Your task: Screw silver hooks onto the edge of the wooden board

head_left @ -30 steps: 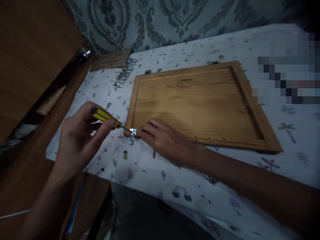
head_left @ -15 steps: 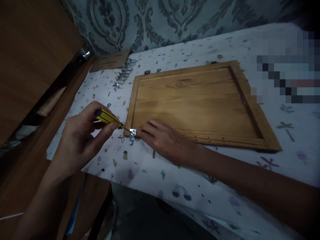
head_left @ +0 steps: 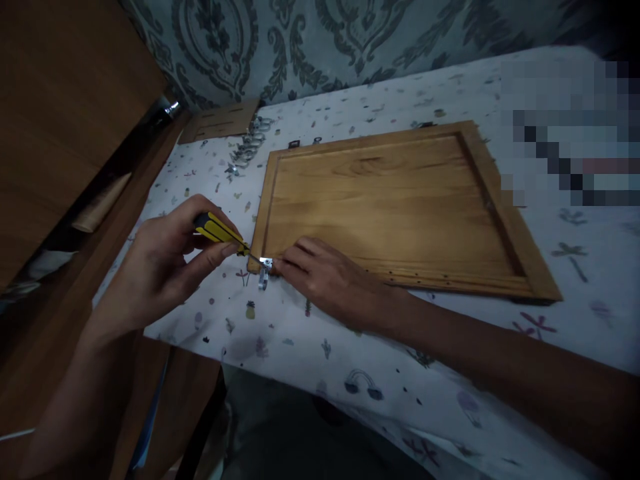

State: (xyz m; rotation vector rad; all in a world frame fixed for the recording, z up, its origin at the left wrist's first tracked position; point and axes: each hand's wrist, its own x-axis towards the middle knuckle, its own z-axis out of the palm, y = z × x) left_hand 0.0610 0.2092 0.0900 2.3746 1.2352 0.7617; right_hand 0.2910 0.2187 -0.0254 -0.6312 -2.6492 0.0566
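Observation:
My left hand [head_left: 165,260] is closed round a yellow and black screwdriver [head_left: 220,230]. Its shaft slants down to the right, with the tip at a small shiny metal bracket [head_left: 266,264]. The bracket sits on the near left corner of a framed wooden panel [head_left: 370,200], and a curved part of it hangs past the edge. My right hand [head_left: 325,277] lies over the panel's near rail, fingers bent and together, fingertips against the bracket's right side. The right thumb is hidden.
A patterned white cloth [head_left: 300,367] covers the table under the panel. Several metal fittings [head_left: 249,148] lie in a row beyond its left end, near a piece of cardboard [head_left: 220,122]. A wooden cabinet [head_left: 75,100] stands at left. The far right is pixelated.
My left hand and the screwdriver handle have shifted slightly, the handle a little to the right. The screwdriver tip stays at the bracket. My right hand and the panel look unmoved.

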